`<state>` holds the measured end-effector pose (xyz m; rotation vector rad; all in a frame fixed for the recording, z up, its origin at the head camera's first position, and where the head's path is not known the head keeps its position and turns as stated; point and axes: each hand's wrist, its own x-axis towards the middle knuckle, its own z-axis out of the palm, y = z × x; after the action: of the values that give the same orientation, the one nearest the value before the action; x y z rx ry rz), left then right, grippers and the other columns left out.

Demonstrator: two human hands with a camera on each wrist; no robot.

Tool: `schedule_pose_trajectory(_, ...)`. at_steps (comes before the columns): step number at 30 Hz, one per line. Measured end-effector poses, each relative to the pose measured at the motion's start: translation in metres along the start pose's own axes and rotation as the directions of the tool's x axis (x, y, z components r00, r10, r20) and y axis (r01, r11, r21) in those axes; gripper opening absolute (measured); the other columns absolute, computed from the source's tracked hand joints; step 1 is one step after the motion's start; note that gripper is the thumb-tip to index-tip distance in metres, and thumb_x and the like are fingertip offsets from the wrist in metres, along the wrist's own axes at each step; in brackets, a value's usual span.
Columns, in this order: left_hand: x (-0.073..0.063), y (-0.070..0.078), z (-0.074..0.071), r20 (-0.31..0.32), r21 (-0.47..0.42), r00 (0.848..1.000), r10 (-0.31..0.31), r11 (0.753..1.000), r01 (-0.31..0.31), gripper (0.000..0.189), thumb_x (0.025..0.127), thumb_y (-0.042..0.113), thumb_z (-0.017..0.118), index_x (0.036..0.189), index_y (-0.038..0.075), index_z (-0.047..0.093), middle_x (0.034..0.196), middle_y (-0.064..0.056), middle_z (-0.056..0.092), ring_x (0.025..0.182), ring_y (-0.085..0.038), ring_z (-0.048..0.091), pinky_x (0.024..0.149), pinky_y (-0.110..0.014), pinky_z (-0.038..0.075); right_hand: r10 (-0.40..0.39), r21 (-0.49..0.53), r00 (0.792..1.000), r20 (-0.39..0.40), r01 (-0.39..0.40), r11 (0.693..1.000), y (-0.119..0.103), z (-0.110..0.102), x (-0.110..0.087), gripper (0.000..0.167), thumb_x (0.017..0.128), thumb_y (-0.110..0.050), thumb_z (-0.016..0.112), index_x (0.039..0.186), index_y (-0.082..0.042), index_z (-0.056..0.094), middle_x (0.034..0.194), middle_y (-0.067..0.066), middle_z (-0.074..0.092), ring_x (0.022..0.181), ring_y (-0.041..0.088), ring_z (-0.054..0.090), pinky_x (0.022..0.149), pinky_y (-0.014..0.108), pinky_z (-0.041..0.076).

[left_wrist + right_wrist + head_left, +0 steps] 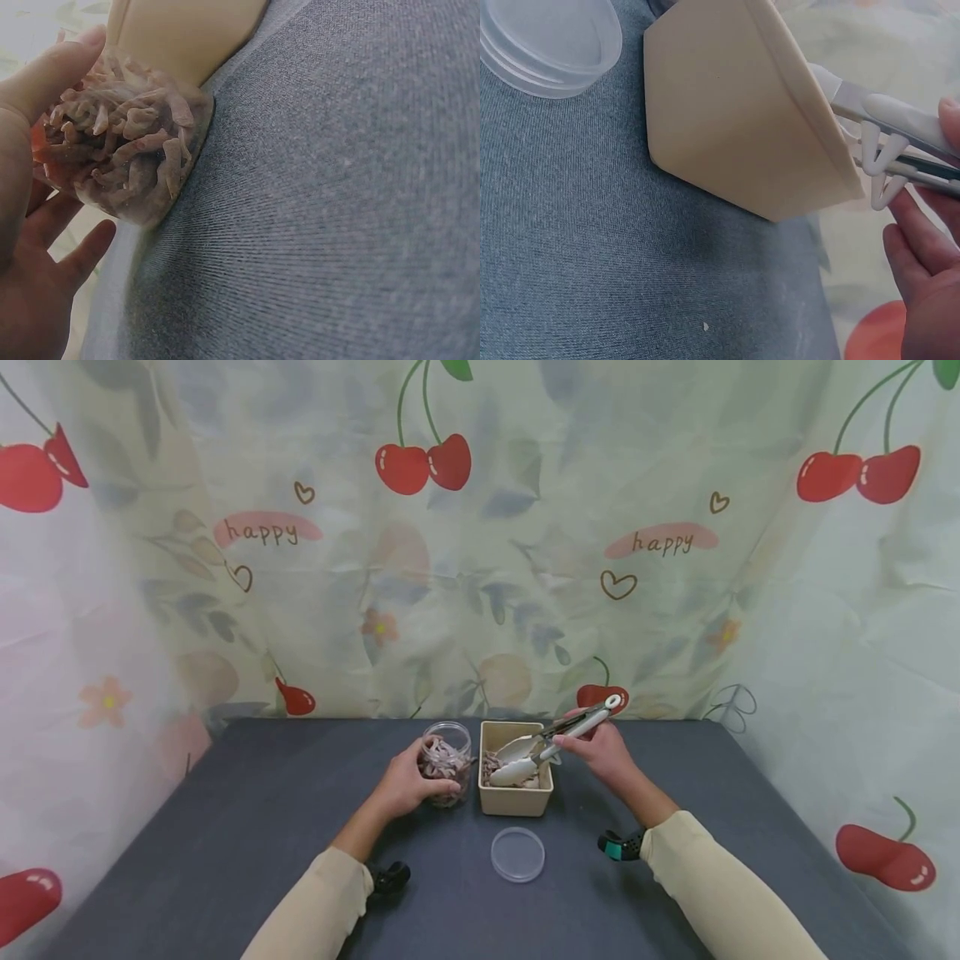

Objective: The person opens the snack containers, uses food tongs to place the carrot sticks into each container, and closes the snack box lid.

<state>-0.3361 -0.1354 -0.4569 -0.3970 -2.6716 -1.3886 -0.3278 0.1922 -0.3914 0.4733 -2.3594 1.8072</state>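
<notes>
My left hand (408,781) grips a clear plastic jar (447,768) standing on the table, thumb on the near side. Greyish-pink dried strips (127,142) fill much of the jar. In my right hand (603,752) is a pair of tongs (570,727) with white tips and a ring at the handle end. The tongs' tips are apart and reach down into a beige box (516,804) just right of the jar. More of the same strips (529,782) lie in the box. In the right wrist view the box's wall (712,112) hides the tips.
A round clear lid (517,855) lies flat on the dark grey table (247,827) in front of the box. Behind the table hangs a curtain (480,568) with a cherry print. A tiny pale crumb (706,326) shows on the cloth in the right wrist view.
</notes>
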Motion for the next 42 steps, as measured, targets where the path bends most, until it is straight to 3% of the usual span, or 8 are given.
schedule_pose_trajectory(9, -0.001, 0.002, -0.002, 0.004, -0.014, 1.0, 0.007, 1.0, -0.007, 0.083, 0.068, 0.032, 0.09, 0.137, 0.01, 0.049, 0.115, -0.009, 0.061, 0.104, -0.024, 0.057, 0.089, -0.044, 0.045, 0.009, -0.029, 0.999, -0.036, -0.01, 1.0, 0.019, 0.002, 0.01, 0.043, 0.085, -0.006, 0.076, 0.119, 0.009, 0.054, 0.112, 0.027, 0.064, 0.086, 0.006, 0.063, 0.074, 0.022, 0.048)
schedule_pose_trajectory(16, -0.001, 0.001, -0.001, 0.003, -0.013, 1.0, 0.001, 1.0, -0.001, 0.082, 0.068, 0.033, 0.09, 0.136, 0.011, 0.05, 0.114, -0.009, 0.061, 0.103, -0.023, 0.057, 0.089, -0.043, 0.045, -0.043, 0.032, 0.998, 0.047, 0.042, 0.999, 0.014, 0.0, 0.009, 0.052, 0.082, 0.003, 0.075, 0.126, 0.009, 0.047, 0.125, 0.028, 0.055, 0.111, 0.036, 0.059, 0.079, 0.024, 0.05)
schedule_pose_trajectory(22, 0.0, 0.001, -0.001, 0.006, -0.022, 1.0, -0.009, 1.0, 0.009, 0.082, 0.068, 0.031, 0.09, 0.137, 0.011, 0.049, 0.115, -0.008, 0.061, 0.104, -0.023, 0.057, 0.09, -0.043, 0.045, -0.045, 0.067, 0.995, 0.091, 0.039, 0.997, 0.013, -0.001, 0.007, 0.054, 0.084, 0.006, 0.072, 0.129, 0.008, 0.043, 0.131, 0.028, 0.051, 0.123, 0.044, 0.049, 0.083, 0.025, 0.05)
schedule_pose_trajectory(28, 0.0, 0.002, 0.0, 0.008, -0.019, 1.0, -0.004, 1.0, 0.005, 0.083, 0.068, 0.03, 0.09, 0.138, 0.012, 0.049, 0.117, -0.009, 0.061, 0.104, -0.023, 0.057, 0.09, -0.044, 0.044, -0.046, 0.093, 0.995, 0.093, 0.037, 0.995, 0.014, 0.0, 0.006, 0.055, 0.084, 0.006, 0.071, 0.13, 0.008, 0.042, 0.133, 0.029, 0.05, 0.125, 0.043, 0.047, 0.083, 0.025, 0.05)
schedule_pose_trajectory(36, 0.0, 0.001, 0.0, 0.001, -0.025, 1.0, 0.008, 1.0, -0.008, 0.084, 0.068, 0.033, 0.09, 0.137, 0.011, 0.049, 0.116, -0.008, 0.061, 0.104, -0.023, 0.057, 0.089, -0.043, 0.045, -0.061, 0.101, 0.997, 0.049, 0.056, 0.993, 0.024, 0.003, 0.011, 0.044, 0.086, 0.005, 0.07, 0.124, 0.011, 0.049, 0.128, 0.03, 0.055, 0.112, 0.041, 0.057, 0.079, 0.024, 0.05)
schedule_pose_trajectory(42, 0.001, 0.0, 0.0, 0.01, -0.023, 1.0, 0.003, 1.0, -0.003, 0.085, 0.068, 0.033, 0.09, 0.138, 0.011, 0.048, 0.115, -0.009, 0.061, 0.103, -0.023, 0.057, 0.089, -0.042, 0.045, -0.054, 0.044, 0.998, -0.025, 0.055, 0.998, 0.027, 0.006, 0.008, 0.039, 0.086, 0.0, 0.073, 0.119, 0.01, 0.054, 0.121, 0.029, 0.059, 0.096, 0.013, 0.065, 0.078, 0.02, 0.049)
